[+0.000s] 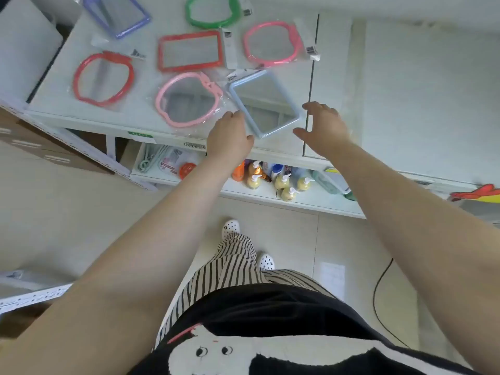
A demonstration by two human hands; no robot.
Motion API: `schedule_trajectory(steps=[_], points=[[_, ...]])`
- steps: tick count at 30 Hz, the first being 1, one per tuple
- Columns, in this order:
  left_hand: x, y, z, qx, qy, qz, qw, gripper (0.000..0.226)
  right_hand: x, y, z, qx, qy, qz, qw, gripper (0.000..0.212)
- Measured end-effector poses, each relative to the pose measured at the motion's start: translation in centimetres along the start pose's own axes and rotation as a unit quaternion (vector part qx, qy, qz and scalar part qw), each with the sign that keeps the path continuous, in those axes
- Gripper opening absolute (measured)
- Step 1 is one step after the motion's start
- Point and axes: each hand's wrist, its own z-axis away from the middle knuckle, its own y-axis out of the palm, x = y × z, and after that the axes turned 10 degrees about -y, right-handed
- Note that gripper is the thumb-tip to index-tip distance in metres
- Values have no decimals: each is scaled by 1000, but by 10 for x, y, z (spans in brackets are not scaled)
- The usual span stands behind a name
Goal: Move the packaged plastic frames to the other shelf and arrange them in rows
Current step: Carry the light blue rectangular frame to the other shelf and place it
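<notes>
Pale blue rectangular frame (pixel 264 103) is seen lying tilted on the white shelf (pixel 286 147), just beside the pink frame (pixel 186 100). Left hand (pixel 230 136) is at its lower left corner, fingers mostly hidden, so contact cannot be told. Right hand (pixel 323 124) is held apart from it, fingers spread, nothing gripped. Purple frame (pixel 117 14) and green frame (pixel 213 10) are cut off at the top edge.

White top shelf (pixel 273 155) carries 7 bagged frames: purple (pixel 117 14), green (pixel 212 10), red rectangle (pixel 190 50), pink (pixel 272 43), red round (pixel 103 79), pink (pixel 186 99), blue (pixel 265 103) tilted.
</notes>
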Motion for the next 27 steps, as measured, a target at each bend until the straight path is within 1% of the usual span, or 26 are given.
schedule_trajectory(steps=[3, 5, 8, 11, 12, 14, 15, 16, 17, 19, 20, 22, 23, 24, 25, 27], points=[[-9, 10, -19, 26, -57, 87, 994, 46, -6, 7, -22, 17, 18, -34, 999, 60], [-15, 17, -30, 46, -105, 148, 982, 47, -7, 12, -34, 22, 42, -66, 997, 60], [-19, 28, -44, 80, -179, 246, 949, 50, -11, 20, -45, 18, 87, -125, 988, 59], [-20, 40, -54, 106, -238, 351, 899, 37, -14, 30, -48, 13, 132, -174, 976, 56], [-21, 41, -54, 113, -245, 367, 890, 30, -14, 33, -47, 13, 144, -180, 973, 54], [-21, 41, -52, 119, -244, 369, 889, 9, -15, 38, -43, 11, 163, -195, 967, 50], [-20, 40, -50, 124, -245, 372, 887, 9, -16, 40, -39, 1, 175, -215, 961, 48], [-19, 40, -48, 130, -247, 383, 881, 17, -18, 41, -36, -15, 187, -243, 952, 45], [-18, 39, -44, 141, -250, 397, 872, 24, -20, 41, -32, -32, 198, -272, 941, 40], [-20, 38, -36, 157, -256, 421, 856, 27, -23, 36, -21, -58, 215, -319, 921, 26], [-23, 37, -32, 163, -260, 442, 843, 27, -24, 32, -16, -68, 221, -338, 913, 18], [-31, 29, -23, 184, -270, 499, 802, 21, -25, 23, -6, -90, 229, -377, 893, 6], [-36, 24, -19, 194, -273, 530, 779, 13, -24, 17, -2, -97, 234, -397, 882, 5], [-41, 20, -16, 200, -276, 557, 758, 10, -25, 11, 2, -102, 239, -415, 872, 9], [-45, 15, -13, 204, -277, 575, 742, 11, -25, 5, 6, -107, 241, -433, 862, 10], [-53, 5, -7, 210, -268, 602, 722, 11, -22, -9, 16, -120, 240, -466, 843, 11]])
